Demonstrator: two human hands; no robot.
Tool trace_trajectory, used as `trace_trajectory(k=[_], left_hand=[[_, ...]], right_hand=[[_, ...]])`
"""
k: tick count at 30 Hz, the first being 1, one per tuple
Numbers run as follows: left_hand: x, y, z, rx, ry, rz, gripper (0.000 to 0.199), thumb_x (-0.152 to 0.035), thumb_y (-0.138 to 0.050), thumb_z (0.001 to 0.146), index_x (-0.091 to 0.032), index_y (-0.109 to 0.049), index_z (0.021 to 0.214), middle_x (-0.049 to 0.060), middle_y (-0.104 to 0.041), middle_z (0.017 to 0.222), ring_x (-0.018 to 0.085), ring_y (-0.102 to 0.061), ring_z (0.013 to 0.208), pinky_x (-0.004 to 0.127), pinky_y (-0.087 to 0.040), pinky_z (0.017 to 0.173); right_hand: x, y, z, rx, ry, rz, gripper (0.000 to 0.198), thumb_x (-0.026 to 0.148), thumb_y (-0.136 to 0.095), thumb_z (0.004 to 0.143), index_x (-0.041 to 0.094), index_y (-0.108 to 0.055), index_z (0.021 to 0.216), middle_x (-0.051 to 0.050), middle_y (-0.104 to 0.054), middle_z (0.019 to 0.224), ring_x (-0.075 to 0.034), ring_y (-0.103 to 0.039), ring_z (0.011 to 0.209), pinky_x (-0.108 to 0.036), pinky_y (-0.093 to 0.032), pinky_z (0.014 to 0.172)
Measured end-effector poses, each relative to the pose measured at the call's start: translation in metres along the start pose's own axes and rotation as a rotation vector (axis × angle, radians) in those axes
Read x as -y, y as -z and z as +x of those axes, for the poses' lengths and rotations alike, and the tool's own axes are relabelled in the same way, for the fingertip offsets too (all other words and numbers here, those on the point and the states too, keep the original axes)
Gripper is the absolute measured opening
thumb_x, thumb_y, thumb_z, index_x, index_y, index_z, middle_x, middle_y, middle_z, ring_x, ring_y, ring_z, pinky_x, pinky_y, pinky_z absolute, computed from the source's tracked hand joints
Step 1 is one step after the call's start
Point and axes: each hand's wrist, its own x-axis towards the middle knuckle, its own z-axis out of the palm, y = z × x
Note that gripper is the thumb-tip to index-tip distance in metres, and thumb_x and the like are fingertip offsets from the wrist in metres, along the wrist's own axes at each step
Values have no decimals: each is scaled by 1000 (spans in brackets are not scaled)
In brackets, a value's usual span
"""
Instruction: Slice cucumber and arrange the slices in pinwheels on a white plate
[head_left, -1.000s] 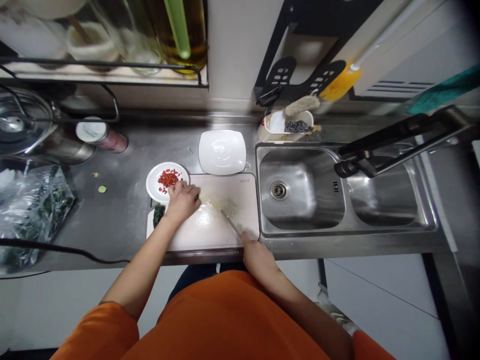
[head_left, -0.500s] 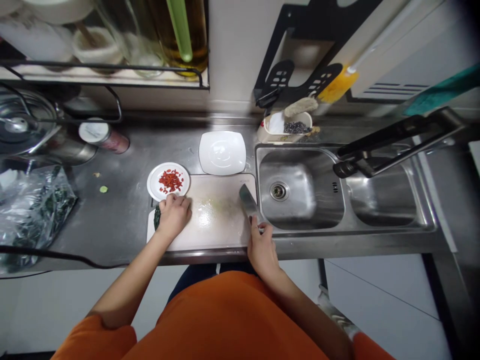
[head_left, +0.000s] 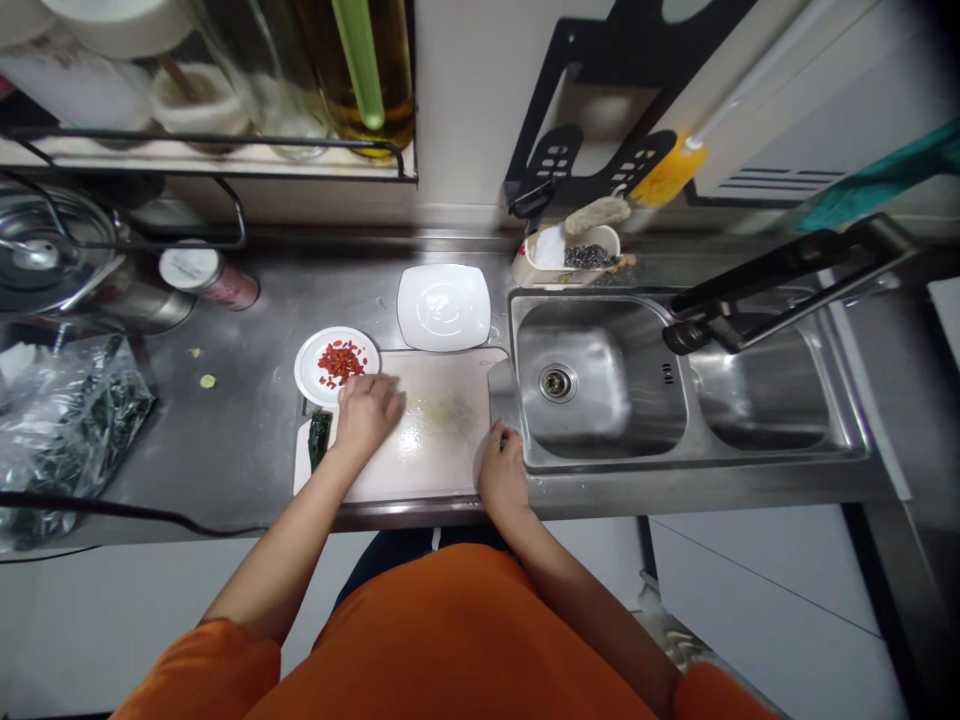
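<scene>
My left hand (head_left: 367, 415) hovers over the left part of a white cutting board (head_left: 442, 470), its fingers loosely extended with nothing seen in them. Beside its wrist, a dark green bundle of leafy greens (head_left: 319, 438) lies along the board's left edge. A small white plate of chopped red pieces (head_left: 341, 362) is just beyond that hand. My right hand (head_left: 504, 470) is closed at the board's right edge, around the handle end of a kitchen knife. The broad knife blade (head_left: 505, 388) points away from me, between board and sink; its handle is mostly hidden by the hand.
A square white plate (head_left: 443, 307) sits behind the board. To the right is a double steel sink (head_left: 600, 375) with a black faucet (head_left: 757, 290). On the left are a plastic bag of greens (head_left: 82, 430), a lidded can (head_left: 210, 275) and a steel pot (head_left: 56, 250).
My left hand has moved right, off the greens, uncovering more of them. My right hand has shifted slightly left, and the knife blade has turned to show its broad side at the board's edge.
</scene>
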Motion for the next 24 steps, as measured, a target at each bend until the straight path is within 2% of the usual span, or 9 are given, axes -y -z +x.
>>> trace_trajectory(k=[4,9,11,15,18,21,24], left_hand=[[-12,-7,34,-29,113,-95,36,-25,-44,82,-12,-60,112,14,-62,103,26,-54,97,37,-40,89],[-30,-13,73,-56,326,-121,26,-25,-45,82,-15,-61,100,12,-64,94,24,-56,90,35,-42,81],[-33,-15,84,-30,396,-135,23,-26,-47,81,-15,-61,96,13,-64,93,24,-57,88,34,-42,79],[-32,-18,98,41,471,-170,22,-28,-51,81,-15,-61,96,12,-66,89,24,-59,84,34,-42,77],[-29,-22,103,44,485,-220,24,-27,-52,80,-15,-61,100,10,-67,87,24,-61,83,33,-43,77],[-28,-24,106,47,497,-241,26,-25,-54,78,-16,-60,102,9,-67,87,24,-61,85,33,-43,77],[-28,-26,109,52,524,-250,25,-23,-55,77,-15,-61,99,9,-68,89,23,-61,84,32,-43,77]], right_hand=[[10,14,3,85,-1,-109,59,4,-31,84,5,-31,142,-24,-48,123,-27,-52,103,-34,-48,79],[16,18,3,123,35,-131,58,6,-30,84,1,-30,142,-29,-45,126,-29,-53,99,-38,-49,72],[15,18,2,129,49,-146,57,6,-28,84,1,-32,141,-29,-44,127,-28,-53,98,-38,-49,72],[11,29,18,127,59,-163,46,7,-30,86,4,-48,128,-25,-50,117,-28,-52,99,-37,-46,74],[7,48,64,96,108,-61,32,14,-36,88,11,-57,112,-18,-55,109,-26,-51,100,-34,-43,78],[9,65,132,32,121,103,32,16,-34,89,11,-54,113,-15,-59,106,-22,-52,98,-31,-40,83],[17,69,193,64,49,209,31,17,-35,88,9,-55,110,-15,-62,104,-22,-54,92,-30,-40,80]])
